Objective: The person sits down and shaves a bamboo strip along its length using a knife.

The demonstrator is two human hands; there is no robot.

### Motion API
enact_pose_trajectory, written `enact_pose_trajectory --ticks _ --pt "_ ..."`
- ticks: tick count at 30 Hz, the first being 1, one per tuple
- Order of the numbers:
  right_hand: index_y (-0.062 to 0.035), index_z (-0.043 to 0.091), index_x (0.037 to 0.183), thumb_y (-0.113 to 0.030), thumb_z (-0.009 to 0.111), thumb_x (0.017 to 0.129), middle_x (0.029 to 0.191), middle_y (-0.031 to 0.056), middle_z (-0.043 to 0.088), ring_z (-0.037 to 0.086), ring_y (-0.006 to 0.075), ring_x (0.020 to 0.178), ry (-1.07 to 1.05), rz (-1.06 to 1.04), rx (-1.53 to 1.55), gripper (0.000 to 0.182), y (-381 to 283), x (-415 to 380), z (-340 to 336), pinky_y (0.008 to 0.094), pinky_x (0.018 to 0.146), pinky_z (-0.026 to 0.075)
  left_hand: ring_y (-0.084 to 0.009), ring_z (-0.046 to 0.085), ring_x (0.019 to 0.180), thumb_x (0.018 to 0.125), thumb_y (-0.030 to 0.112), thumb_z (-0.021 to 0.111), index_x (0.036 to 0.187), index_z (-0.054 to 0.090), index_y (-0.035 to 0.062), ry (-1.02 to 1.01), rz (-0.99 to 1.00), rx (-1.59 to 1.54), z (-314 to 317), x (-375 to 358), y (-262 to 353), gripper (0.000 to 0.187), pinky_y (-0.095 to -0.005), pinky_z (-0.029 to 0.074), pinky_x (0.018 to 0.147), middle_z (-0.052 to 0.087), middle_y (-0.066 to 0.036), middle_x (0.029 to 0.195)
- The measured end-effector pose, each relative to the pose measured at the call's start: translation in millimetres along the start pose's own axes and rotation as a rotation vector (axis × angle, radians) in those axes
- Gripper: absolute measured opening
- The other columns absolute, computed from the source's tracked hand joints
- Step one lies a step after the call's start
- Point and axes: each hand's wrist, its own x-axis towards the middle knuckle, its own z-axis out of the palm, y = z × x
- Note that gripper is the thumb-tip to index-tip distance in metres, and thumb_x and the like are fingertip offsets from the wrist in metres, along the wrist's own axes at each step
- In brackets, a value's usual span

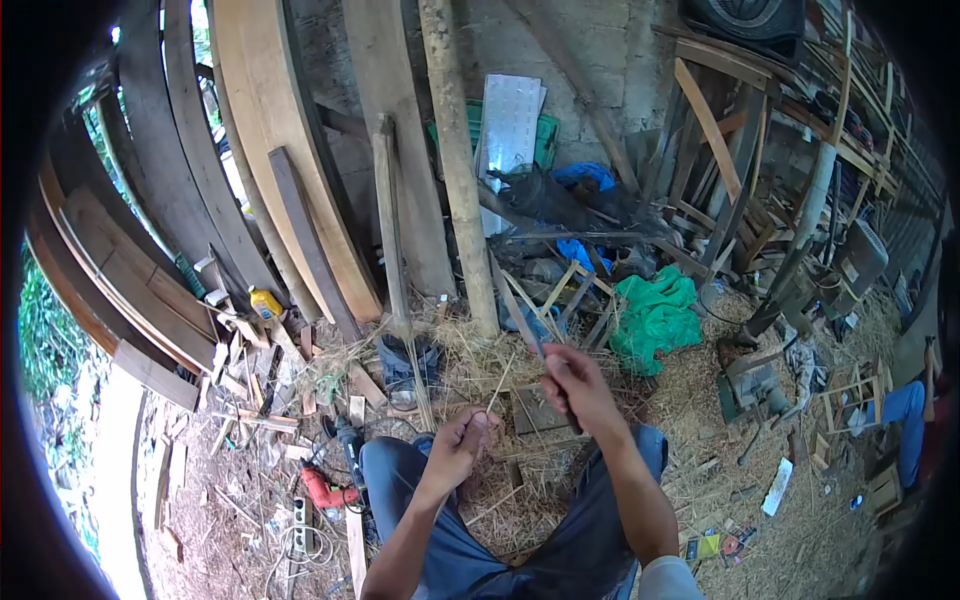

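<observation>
My left hand (460, 450), in front of my left knee, is closed around a thin pale strip of wood or bamboo (503, 383) that points up and to the right. My right hand (583, 390) grips a long knife (518, 303) by its handle, to the right of my left hand and slightly higher. The blade is tilted, its tip reaching up and left toward the foot of the round post (460, 190). Blade and strip look apart. Below both hands, between my legs, the ground is covered in shavings (515, 520).
Planks (265, 130) lean against the wall on the left. A red power tool (325, 488) and a power strip (302, 525) with cords lie by my left leg. A green plastic sheet (655, 318) lies ahead right, near a metal machine (755, 388). A yellow bottle (264, 303) stands among offcuts.
</observation>
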Motion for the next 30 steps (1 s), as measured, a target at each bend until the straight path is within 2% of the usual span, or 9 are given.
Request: enact_pose_trajectory --ticks 5,8,11,13,16,21,23,28,30 --pt "-0.0008 0.054 0.118 -0.022 0.051 0.097 0.061 -0.0018 0.044 0.035 0.0047 0.048 -0.204 0.088 0.039 0.03 9.2 -5.3 17.5 0.0208 0.042 0.027 -0.0051 0.041 0.056 0.099 0.018 0.045 0.098 0.059 0.0038 0.078 0.134 0.301 5.6 4.3 -3.2 0.021 -0.022 0.033 0.05 0.045 0.002 0.062" --pt "0.0012 0.056 0.117 -0.02 0.051 0.096 0.061 -0.0025 0.043 0.035 0.0043 0.048 -0.204 0.163 0.086 0.03 10.6 -1.9 13.1 0.0207 0.043 0.026 -0.0059 0.041 0.057 0.098 0.017 0.046 0.097 0.06 0.0033 0.072 0.192 0.398 7.8 0.5 -2.8 0.02 -0.0226 0.034 0.053 0.045 0.001 0.063" --pt "0.001 0.06 0.108 -0.019 0.054 0.095 0.064 -0.0023 0.049 0.038 0.0029 0.049 -0.245 0.176 0.059 0.025 10.5 -1.8 6.6 0.0185 0.043 0.028 -0.0057 0.041 0.057 0.098 0.019 0.047 0.097 0.06 0.003 0.043 0.113 0.275 7.9 -2.6 -5.3 0.02 -0.0222 0.034 0.053 0.044 0.002 0.063" --pt "0.0019 0.061 0.108 -0.019 0.054 0.095 0.063 -0.0024 0.047 0.036 0.0034 0.049 -0.231 0.184 0.03 0.026 4.5 -4.5 9.1 0.0192 0.043 0.027 -0.0041 0.042 0.058 0.099 0.025 0.045 0.097 0.057 0.0031 0.001 0.01 0.175 8.9 -7.1 -3.4 0.025 -0.0193 0.042 0.052 0.044 0.003 0.067" --pt "0.0029 0.062 0.108 -0.02 0.054 0.095 0.062 -0.0027 0.046 0.035 0.0037 0.049 -0.205 0.197 -0.025 0.027 0.3 -4.2 7.6 0.0197 0.043 0.027 -0.0055 0.041 0.058 0.099 0.022 0.047 0.095 0.058 0.0026 0.011 -0.027 0.074 10.4 -8.7 -10.1 0.022 -0.0217 0.035 0.054 0.046 0.002 0.066" --pt "0.0026 0.062 0.105 -0.02 0.056 0.094 0.062 -0.0037 0.047 0.036 0.0034 0.048 -0.124 0.211 -0.056 0.026 1.5 5.9 -16.5 0.0189 0.042 0.027 -0.0041 0.04 0.057 0.1 0.023 0.044 0.095 0.057 0.0034 0.033 0.104 0.194 11.4 -10.6 -19.3 0.024 -0.021 0.035 0.054 0.046 0.003 0.065" --pt "0.0012 0.064 0.098 -0.021 0.056 0.094 0.062 -0.0039 0.049 0.037 0.0029 0.047 0.198 0.048 -0.01 0.024 -2.4 12.2 -36.7 0.0197 0.041 0.028 -0.0037 0.039 0.057 0.1 0.023 0.044 0.095 0.057 0.0033 0.018 0.108 0.186 5.2 -12.9 -23.5 0.024 -0.0209 0.035 0.053 0.046 0.003 0.065" --pt "0.0 0.059 0.109 -0.018 0.054 0.094 0.063 -0.0032 0.049 0.039 0.0033 0.048 0.143 -0.011 0.081 0.024 -1.3 3.8 -26.2 0.0201 0.04 0.028 -0.0037 0.038 0.056 0.099 0.023 0.046 0.099 0.059 0.0014 0.09 -0.084 0.005 1.4 -12.9 -8.1 0.025 -0.0207 0.034 0.053 0.044 0.004 0.063" --pt "-0.0015 0.058 0.113 -0.018 0.053 0.095 0.063 -0.0028 0.049 0.039 0.0036 0.048 -0.03 0.038 0.048 0.025 2.2 -4.7 -6.7 0.0201 0.04 0.028 -0.0037 0.041 0.055 0.099 0.024 0.047 0.099 0.058 0.0019 0.063 -0.041 0.068 2.4 -7.4 -1.2 0.025 -0.0199 0.035 0.05 0.044 0.004 0.064"
